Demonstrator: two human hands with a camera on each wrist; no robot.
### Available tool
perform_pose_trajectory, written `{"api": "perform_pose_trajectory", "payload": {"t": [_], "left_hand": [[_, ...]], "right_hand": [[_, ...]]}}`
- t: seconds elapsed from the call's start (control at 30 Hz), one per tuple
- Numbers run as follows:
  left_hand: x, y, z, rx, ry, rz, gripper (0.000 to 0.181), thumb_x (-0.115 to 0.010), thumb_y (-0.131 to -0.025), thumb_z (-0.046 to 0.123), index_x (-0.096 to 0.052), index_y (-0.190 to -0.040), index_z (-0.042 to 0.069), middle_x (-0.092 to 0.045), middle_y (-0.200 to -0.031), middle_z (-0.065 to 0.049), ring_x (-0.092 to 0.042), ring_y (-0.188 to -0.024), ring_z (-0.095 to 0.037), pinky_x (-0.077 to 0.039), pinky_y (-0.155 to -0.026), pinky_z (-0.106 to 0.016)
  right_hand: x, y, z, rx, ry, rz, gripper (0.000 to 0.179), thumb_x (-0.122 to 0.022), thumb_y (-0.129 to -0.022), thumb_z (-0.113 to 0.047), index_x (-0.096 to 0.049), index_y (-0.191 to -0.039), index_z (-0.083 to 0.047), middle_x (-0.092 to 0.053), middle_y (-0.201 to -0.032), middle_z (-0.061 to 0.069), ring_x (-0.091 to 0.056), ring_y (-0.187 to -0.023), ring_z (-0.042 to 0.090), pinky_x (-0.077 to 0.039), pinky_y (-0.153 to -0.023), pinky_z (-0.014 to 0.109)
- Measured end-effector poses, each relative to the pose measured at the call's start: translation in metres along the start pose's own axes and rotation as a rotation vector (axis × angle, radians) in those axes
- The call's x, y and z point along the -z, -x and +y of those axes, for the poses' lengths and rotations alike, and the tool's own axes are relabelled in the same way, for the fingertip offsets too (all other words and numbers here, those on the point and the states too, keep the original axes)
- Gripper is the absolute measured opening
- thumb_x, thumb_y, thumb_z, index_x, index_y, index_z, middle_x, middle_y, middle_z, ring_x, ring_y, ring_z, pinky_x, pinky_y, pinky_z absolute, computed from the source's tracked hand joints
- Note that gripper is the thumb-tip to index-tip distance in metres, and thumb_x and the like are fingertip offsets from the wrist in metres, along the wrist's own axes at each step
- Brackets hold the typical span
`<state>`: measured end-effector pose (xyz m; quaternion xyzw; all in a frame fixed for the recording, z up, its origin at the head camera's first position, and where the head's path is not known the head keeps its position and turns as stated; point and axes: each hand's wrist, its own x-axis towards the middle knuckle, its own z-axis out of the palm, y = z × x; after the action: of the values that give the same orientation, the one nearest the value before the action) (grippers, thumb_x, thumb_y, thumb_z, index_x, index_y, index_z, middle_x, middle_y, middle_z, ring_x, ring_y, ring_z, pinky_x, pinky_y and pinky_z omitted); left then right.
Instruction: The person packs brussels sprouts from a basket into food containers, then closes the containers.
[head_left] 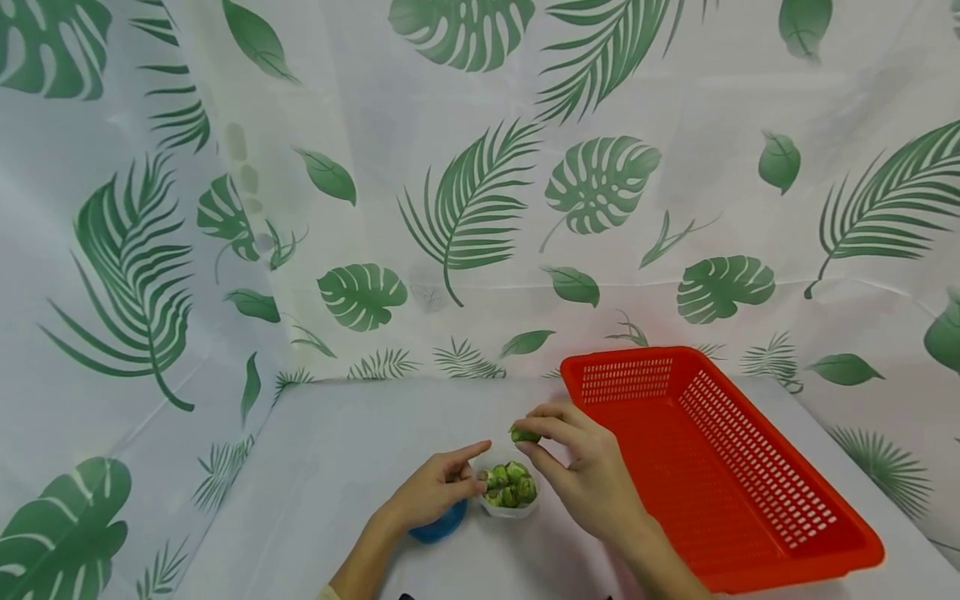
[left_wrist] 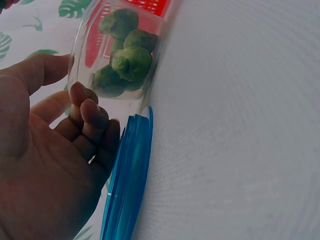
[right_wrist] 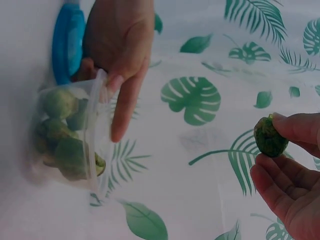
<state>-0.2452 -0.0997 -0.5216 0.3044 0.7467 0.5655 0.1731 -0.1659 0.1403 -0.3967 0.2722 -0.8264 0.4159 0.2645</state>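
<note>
Between thumb and fingers, my right hand (head_left: 588, 475) pinches one Brussels sprout (head_left: 525, 435) above and just right of a clear plastic container (head_left: 510, 510). Inside the container lie several more Brussels sprouts (right_wrist: 60, 130). At the container's left rim is my left hand (head_left: 431, 487); its thumb rests over the rim, the index finger stretches out beyond it, and the other fingers are curled against the outside, holding it. A blue lid (left_wrist: 129, 175) lies on the table beside the container, partly hidden under the left hand in the head view.
A large red perforated basket (head_left: 780, 450) stands on the right, close to my right forearm. The white table (head_left: 322, 458) is bordered by leaf-patterned sheets (head_left: 480, 325) at the back and sides.
</note>
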Motion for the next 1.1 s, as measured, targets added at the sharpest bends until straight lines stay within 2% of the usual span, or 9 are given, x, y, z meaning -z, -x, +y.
{"api": "perform_pose_trajectory", "payload": {"t": [0.13, 0.33, 0.6, 0.87, 1.1], "left_hand": [[0.000, 0.000, 0.000, -0.004, -0.012, 0.002, 0.061, -0.065, -0.103, 0.014, -0.043, -0.158, 0.005, -0.053, -0.079, 0.001, -0.045, -0.066, -0.002, -0.042, -0.067, -0.020], [0.000, 0.001, 0.000, -0.006, -0.009, 0.002, 0.059, -0.065, -0.103, 0.014, -0.045, -0.158, 0.009, -0.054, -0.078, 0.001, -0.046, -0.066, -0.003, -0.043, -0.067, -0.020], [-0.001, 0.001, 0.001, 0.004, -0.001, -0.002, 0.058, -0.064, -0.104, 0.015, -0.044, -0.159, 0.012, -0.054, -0.079, 0.000, -0.046, -0.066, -0.003, -0.042, -0.066, -0.020], [-0.001, 0.002, 0.002, -0.001, 0.005, -0.001, 0.059, -0.064, -0.104, 0.016, -0.043, -0.159, 0.015, -0.055, -0.079, 0.001, -0.045, -0.064, -0.003, -0.041, -0.064, -0.020], [-0.001, 0.002, 0.002, 0.008, -0.010, 0.006, 0.060, -0.064, -0.104, 0.018, -0.043, -0.160, 0.017, -0.055, -0.079, 0.003, -0.046, -0.064, -0.003, -0.041, -0.064, -0.020]], "right_hand": [[-0.003, 0.002, 0.000, 0.013, 0.003, -0.004, 0.026, -0.082, -0.087, -0.002, -0.080, -0.109, -0.015, -0.070, -0.107, -0.004, -0.068, -0.096, 0.011, -0.055, -0.083, 0.015], [-0.008, 0.004, 0.000, -0.007, 0.038, -0.013, 0.026, -0.083, -0.087, -0.004, -0.081, -0.110, -0.016, -0.069, -0.108, -0.007, -0.067, -0.099, 0.008, -0.058, -0.081, 0.018], [-0.016, 0.008, 0.006, -0.007, 0.089, -0.007, 0.028, -0.084, -0.085, -0.002, -0.081, -0.108, -0.017, -0.070, -0.105, -0.007, -0.067, -0.093, 0.008, -0.059, -0.079, 0.021], [-0.025, 0.012, 0.010, -0.086, 0.107, -0.017, 0.028, -0.086, -0.085, -0.007, -0.081, -0.109, -0.021, -0.068, -0.105, -0.013, -0.066, -0.097, 0.003, -0.059, -0.083, 0.023], [-0.031, 0.015, 0.013, -0.109, 0.130, -0.022, 0.027, -0.085, -0.086, -0.009, -0.081, -0.110, -0.021, -0.069, -0.108, -0.012, -0.066, -0.100, 0.004, -0.059, -0.086, 0.024]]}}
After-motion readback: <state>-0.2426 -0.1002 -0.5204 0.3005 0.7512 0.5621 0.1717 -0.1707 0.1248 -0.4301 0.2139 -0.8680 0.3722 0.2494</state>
